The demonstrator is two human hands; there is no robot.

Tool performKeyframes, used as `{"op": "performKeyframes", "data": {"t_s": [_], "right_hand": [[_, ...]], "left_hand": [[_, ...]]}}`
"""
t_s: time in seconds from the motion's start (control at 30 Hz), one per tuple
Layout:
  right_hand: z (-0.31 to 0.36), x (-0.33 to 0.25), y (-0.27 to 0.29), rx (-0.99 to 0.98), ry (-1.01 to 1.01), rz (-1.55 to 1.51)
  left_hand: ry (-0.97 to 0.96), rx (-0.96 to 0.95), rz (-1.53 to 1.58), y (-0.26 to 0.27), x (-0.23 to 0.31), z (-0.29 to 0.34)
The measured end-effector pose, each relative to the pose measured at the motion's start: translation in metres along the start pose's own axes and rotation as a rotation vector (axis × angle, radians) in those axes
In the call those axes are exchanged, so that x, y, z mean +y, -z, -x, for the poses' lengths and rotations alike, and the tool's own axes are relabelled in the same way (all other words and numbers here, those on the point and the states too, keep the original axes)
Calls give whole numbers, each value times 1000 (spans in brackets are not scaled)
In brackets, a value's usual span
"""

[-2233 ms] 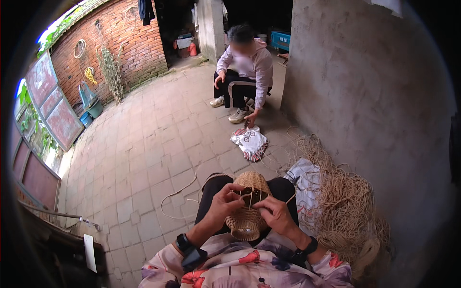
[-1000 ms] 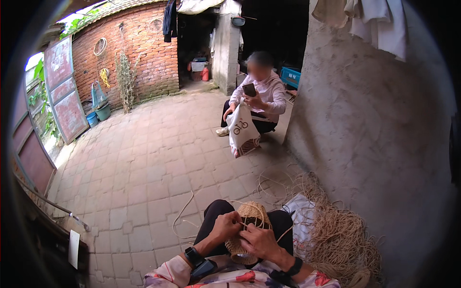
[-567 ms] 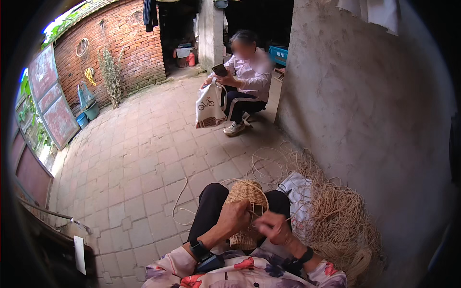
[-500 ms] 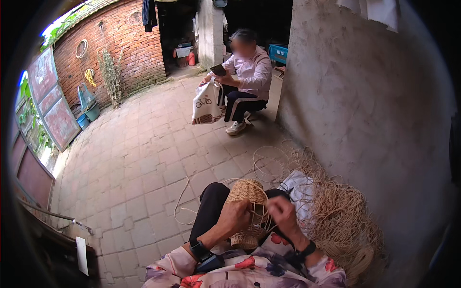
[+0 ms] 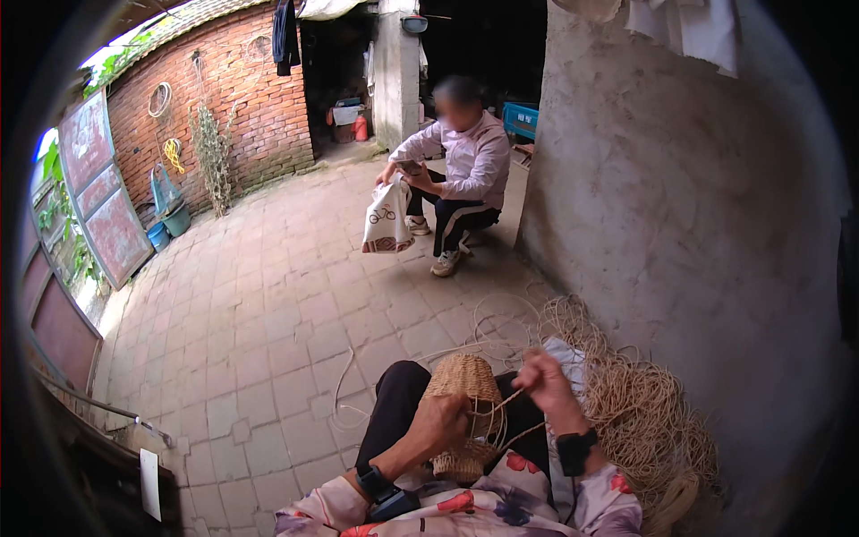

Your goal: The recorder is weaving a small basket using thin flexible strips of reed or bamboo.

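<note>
Head view: a half-woven basket (image 5: 463, 407) sits on the person's lap, above the black trousers.
Left hand (image 5: 440, 422): fingers closed around the basket's side, steadying it.
Right hand (image 5: 542, 383): fingers pinched together on a strand (image 5: 497, 408), drawn out taut to the right.
Supply: a loose cord pile (image 5: 646, 421) lies just beside the right knee, against the wall (image 5: 680, 206).
Risk: a hard pull could likely snap the strand or distort the weave; the trailing cord may snag in the pile.
Background: another person (image 5: 461, 174) crouches well apart on the paved floor (image 5: 259, 313), holding a white bag (image 5: 386, 219).
</note>
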State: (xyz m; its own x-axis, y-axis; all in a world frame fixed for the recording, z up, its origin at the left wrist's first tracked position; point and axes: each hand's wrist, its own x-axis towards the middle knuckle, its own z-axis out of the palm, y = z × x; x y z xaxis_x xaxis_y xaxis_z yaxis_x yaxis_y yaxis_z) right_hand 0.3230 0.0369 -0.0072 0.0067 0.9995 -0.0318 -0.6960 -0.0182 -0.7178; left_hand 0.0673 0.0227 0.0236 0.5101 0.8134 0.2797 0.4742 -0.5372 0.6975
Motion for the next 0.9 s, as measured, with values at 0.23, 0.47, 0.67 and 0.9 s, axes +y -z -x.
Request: {"op": "performKeyframes", "data": {"t_s": [0.23,0.47,0.67,0.9], "right_hand": [[62,-120,124,586,373,448],[84,-91,126,674,-39,970],[58,-48,71,587,194,1119],[58,-3,-74,-128,529,1211]], "left_hand": [[34,-93,29,22,13,2],[269,-150,378,48,-20,30],[596,-75,603,47,-42,52],[653,-13,719,58,-56,56]]}}
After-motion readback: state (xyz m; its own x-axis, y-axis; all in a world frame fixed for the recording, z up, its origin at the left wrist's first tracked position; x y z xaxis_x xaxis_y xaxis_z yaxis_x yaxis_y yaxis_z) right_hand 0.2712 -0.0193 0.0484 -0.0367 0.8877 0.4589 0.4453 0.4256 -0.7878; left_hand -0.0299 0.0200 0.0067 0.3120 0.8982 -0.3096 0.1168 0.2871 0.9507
